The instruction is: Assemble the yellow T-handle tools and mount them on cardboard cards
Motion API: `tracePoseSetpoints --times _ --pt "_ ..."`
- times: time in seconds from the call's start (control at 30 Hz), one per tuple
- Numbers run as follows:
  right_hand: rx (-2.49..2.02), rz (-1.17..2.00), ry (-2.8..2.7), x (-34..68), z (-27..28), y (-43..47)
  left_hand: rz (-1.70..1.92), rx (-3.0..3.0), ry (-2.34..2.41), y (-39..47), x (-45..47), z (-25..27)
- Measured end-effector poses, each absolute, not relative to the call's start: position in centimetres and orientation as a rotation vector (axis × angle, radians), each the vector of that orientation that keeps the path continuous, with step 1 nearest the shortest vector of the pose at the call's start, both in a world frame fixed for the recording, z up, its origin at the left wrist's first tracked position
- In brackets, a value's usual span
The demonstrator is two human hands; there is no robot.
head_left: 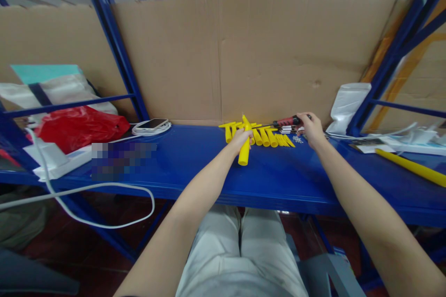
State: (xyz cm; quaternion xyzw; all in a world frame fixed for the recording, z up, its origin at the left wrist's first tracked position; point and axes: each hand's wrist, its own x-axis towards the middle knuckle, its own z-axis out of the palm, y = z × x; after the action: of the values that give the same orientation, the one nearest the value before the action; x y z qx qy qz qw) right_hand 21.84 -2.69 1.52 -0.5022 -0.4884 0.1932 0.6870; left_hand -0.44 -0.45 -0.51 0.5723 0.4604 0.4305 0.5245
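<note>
My left hand [241, 138] is wrapped round a yellow T-shaped plastic piece [244, 154], whose round lower end points toward me. In my right hand [311, 127] is a screwdriver [286, 122] with a red and black handle, held level. Its thin shaft reaches left to the upper part of the yellow piece; whether the tip touches cannot be made out. Several similar yellow pieces [265, 138] lie in a row behind and right of my left hand. Small flat yellow parts [285, 140] and a little pile of tiny metal bits [297, 139] lie below my right hand.
Cardboard [223, 55] walls the back of the blue table [195, 158]. A phone [153, 124] rests on a coiled white cable at left, near a red bag [80, 125] and a power strip [69, 162]. At right are a white pouch [348, 106] and a long yellow tube [414, 168].
</note>
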Motion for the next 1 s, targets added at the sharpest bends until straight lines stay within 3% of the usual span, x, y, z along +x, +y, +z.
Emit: tracePoseSetpoints --times 0.2,0.47,1.0 --pt "-1.21 0.283 -1.104 22.18 1.0 -2.58 1.03 1.369 1.112 -0.61 -0.4 -0.47" --pt "-1.169 0.378 -1.036 21.54 1.42 -2.82 1.041 1.364 1.089 -0.66 -0.43 -0.42" --pt "-1.176 0.247 -1.127 21.52 1.35 -3.13 1.019 1.391 1.106 -0.58 -0.38 -0.52"
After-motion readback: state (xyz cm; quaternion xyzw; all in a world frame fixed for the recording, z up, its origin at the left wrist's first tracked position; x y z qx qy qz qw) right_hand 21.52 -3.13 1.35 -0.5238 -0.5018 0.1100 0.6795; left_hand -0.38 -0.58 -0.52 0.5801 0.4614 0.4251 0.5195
